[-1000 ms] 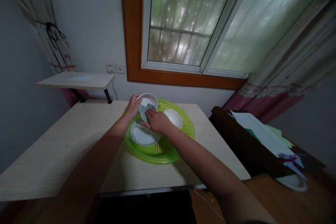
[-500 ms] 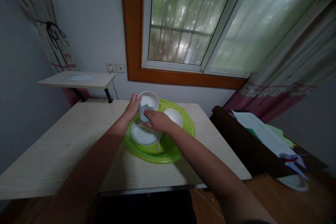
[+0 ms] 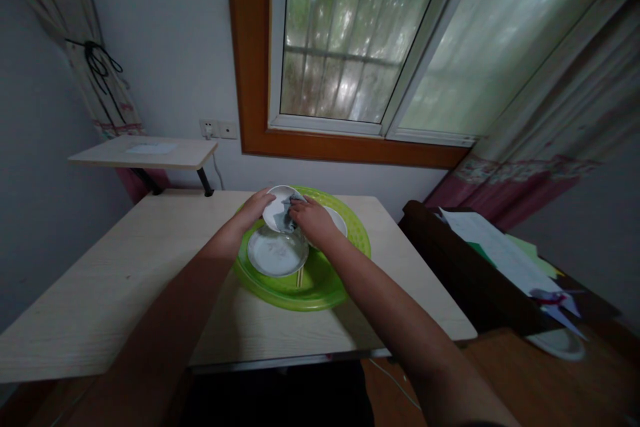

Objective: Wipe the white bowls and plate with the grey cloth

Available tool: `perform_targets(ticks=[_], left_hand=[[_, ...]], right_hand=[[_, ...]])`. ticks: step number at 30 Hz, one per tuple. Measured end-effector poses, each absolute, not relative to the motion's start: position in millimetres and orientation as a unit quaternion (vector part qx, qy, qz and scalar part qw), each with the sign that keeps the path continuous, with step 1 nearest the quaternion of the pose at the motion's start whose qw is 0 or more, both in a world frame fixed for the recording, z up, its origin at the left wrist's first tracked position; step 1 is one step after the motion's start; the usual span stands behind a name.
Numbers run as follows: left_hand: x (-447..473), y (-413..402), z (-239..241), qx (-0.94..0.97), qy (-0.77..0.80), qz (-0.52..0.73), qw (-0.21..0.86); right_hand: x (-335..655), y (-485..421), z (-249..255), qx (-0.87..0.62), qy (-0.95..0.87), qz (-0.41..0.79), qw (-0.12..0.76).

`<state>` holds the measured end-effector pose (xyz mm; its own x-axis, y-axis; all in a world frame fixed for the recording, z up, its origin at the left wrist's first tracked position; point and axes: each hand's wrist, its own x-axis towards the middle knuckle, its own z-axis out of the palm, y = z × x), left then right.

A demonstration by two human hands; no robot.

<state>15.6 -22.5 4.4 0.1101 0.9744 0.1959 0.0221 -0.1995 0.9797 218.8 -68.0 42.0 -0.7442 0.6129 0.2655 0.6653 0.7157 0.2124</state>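
My left hand [image 3: 256, 207] grips the left rim of a white bowl [image 3: 274, 212], which is tilted toward me above the green tray [image 3: 320, 297]. With closed fingers, my right hand [image 3: 311, 217] presses a grey cloth [image 3: 283, 219] against the right side of the bowl's inside. Below the bowl, a white plate [image 3: 277, 255] rests on the tray. A second white bowl [image 3: 339, 219] stands to the right, partly covered by my right hand. Chopsticks [image 3: 300, 277] lie beside the plate, their far part hidden.
The tray is on a light wooden table [image 3: 150, 260]. A small raised shelf [image 3: 175, 157] with a paper on it stands at the back left. To the right is a dark piece of furniture [image 3: 440, 267] with papers [image 3: 490, 247]. A window is behind the table.
My right hand has moved the cloth up and to the right across the bowl. The held bowl has dropped slightly and turned. The second bowl is now more covered.
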Motion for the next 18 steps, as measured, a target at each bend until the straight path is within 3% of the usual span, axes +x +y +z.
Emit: perform_targets(ticks=[12, 18], left_hand=[[16.0, -28.1, 16.1, 0.559, 0.429, 0.588, 0.397], [16.3, -30.0, 18.0, 0.591, 0.449, 0.585, 0.328]], right_hand=[[204.4, -89.3, 41.6, -0.326, -0.917, -0.161, 0.165], [199.2, -89.5, 39.4, -0.331, -0.934, -0.041, 0.127]])
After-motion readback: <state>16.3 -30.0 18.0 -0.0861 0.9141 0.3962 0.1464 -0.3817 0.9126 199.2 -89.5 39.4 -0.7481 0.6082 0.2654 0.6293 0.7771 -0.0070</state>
